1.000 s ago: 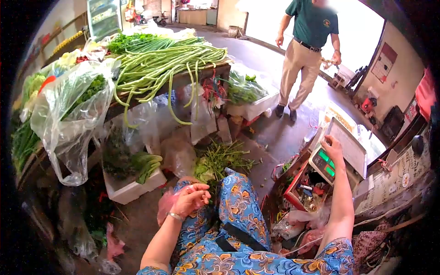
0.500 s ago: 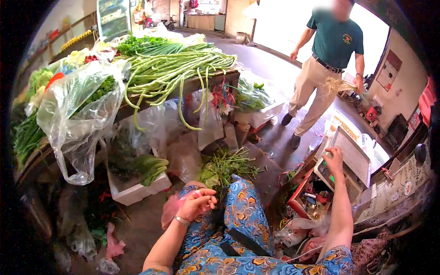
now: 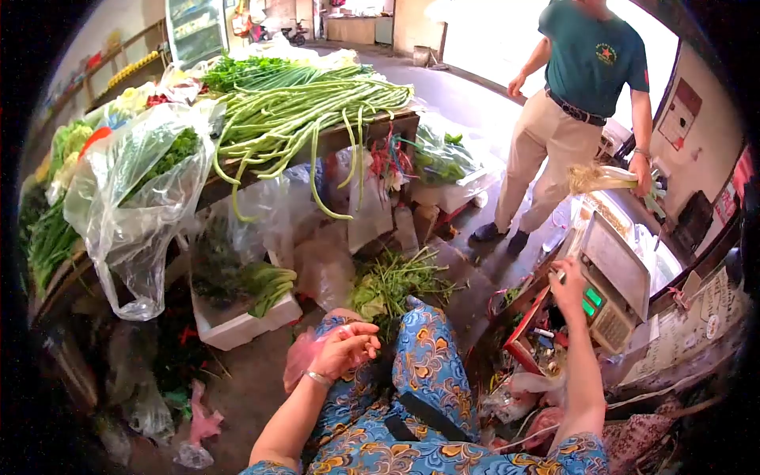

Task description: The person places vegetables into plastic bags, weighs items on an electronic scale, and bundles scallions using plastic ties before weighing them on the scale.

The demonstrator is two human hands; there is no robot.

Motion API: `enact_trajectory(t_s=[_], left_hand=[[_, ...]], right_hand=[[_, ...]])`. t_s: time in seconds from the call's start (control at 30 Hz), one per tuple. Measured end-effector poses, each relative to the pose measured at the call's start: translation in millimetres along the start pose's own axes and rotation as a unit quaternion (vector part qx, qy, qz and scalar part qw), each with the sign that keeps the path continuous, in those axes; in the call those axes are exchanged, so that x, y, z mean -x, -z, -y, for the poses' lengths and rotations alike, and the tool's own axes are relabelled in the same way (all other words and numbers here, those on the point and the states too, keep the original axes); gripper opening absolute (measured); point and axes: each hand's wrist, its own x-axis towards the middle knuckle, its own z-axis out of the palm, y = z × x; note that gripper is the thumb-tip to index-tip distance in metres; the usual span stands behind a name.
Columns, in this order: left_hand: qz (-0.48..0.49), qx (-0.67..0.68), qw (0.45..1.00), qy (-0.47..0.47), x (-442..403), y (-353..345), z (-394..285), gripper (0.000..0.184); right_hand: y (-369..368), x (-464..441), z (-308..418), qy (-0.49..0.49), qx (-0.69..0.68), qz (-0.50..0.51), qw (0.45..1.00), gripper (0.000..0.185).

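My left hand (image 3: 345, 351) is above my left thigh with fingers curled round part of a thin pink plastic bag (image 3: 301, 358). Over the edge of a red box (image 3: 526, 332) full of small items is my right hand (image 3: 568, 286), its fingers bent; whether it holds something small I cannot make out. Just right of that hand is a scale (image 3: 608, 313) with a lit green display and a metal tray (image 3: 616, 255). A person (image 3: 590, 63) in a green shirt stands beyond the scale, holding a bunch of rooty green stalks (image 3: 606, 180).
Long beans (image 3: 309, 115) hang over the edge of a vegetable table (image 3: 210, 194) at the left, beside a clear plastic bag (image 3: 131, 214). Below it stands a white foam box (image 3: 252, 326) with greens. Loose stems (image 3: 404, 277) lie on the floor before my knees.
The person in green has come closer with the stalks. My right hand has moved from the scale's display side to the left, above the red box. My left hand stays nearly still.
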Motion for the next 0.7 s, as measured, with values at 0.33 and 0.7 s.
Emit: enact_trajectory(t_s=[0.33, 0.7], left_hand=[[0.002, -0.791, 0.559, -0.251, 60.6, -59.4, -52.9, 0.039], [0.031, -0.813, 0.58, -0.042, 47.0, 20.6, -96.2, 0.047]], right_hand=[[-50.5, 19.3, 203.9, 0.123, -0.222, 0.214, 0.943, 0.009], [-205.6, -4.0, 226.4, 0.331, -0.062, 0.609, 0.718, 0.024]])
